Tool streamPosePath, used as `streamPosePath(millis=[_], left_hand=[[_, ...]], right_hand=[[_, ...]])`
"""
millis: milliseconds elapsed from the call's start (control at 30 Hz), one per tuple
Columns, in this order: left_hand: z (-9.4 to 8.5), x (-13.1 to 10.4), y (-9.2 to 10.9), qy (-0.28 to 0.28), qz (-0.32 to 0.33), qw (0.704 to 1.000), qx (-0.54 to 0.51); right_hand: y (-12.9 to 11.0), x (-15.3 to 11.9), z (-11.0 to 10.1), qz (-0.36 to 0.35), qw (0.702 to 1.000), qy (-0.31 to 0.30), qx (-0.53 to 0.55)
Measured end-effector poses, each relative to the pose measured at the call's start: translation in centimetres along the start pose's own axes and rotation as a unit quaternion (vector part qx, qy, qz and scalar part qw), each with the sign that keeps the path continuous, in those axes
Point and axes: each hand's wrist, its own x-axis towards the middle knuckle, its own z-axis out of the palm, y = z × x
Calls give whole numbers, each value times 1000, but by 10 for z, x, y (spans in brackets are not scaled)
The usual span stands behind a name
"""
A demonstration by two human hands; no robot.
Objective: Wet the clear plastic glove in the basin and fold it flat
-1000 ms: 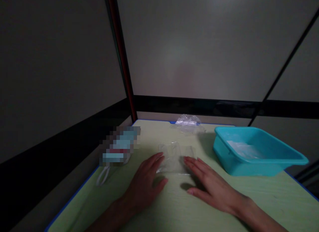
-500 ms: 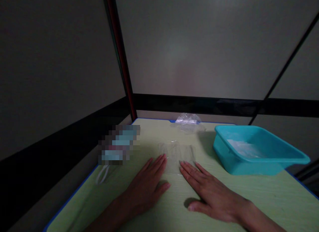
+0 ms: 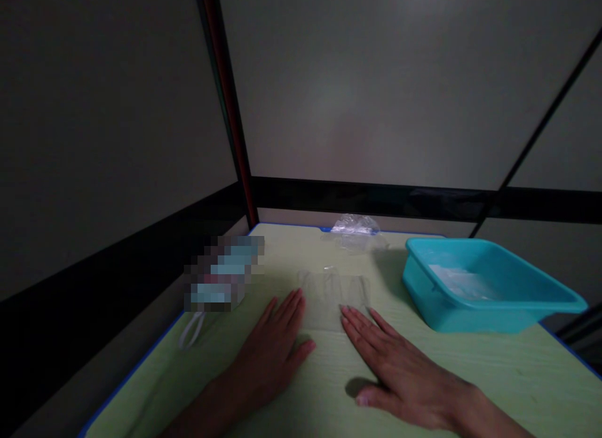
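A clear, thin plastic bag or film (image 3: 324, 303) lies flat on the table, with faint upright folds along its far part. My left hand (image 3: 277, 341) rests palm down at its left edge, fingers stretched out and thumb apart. Against its right edge lie the fingertips of my right hand (image 3: 395, 363), also flat, with the thumb spread toward me. Neither hand grips anything. The exact outline of the film is hard to make out against the pale tabletop.
On the right stands a turquoise plastic basin (image 3: 470, 315) with white or clear sheets (image 3: 463, 281) inside. Crumpled clear plastic (image 3: 355, 231) lies at the table's far edge. A blurred-out item (image 3: 226, 272) with a white loop strap (image 3: 192, 330) is at left. Walls enclose the pale green table (image 3: 329, 394).
My left hand has slid a little to the left, off most of the film, uncovering more of its left side. My right hand has barely moved.
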Motion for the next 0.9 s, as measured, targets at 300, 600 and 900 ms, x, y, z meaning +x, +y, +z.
streamPosePath(millis=[300, 600, 900], left_hand=[[-15, 38, 12, 79, -11, 997, 3], [9, 74, 19, 62, 21, 997, 30], [13, 68, 15, 63, 0, 998, 11]], right_hand=[[6, 38, -6, 148, 981, 113, -55], [19, 65, 15, 197, 965, 124, -122], [18, 60, 18, 237, 959, 115, -109]])
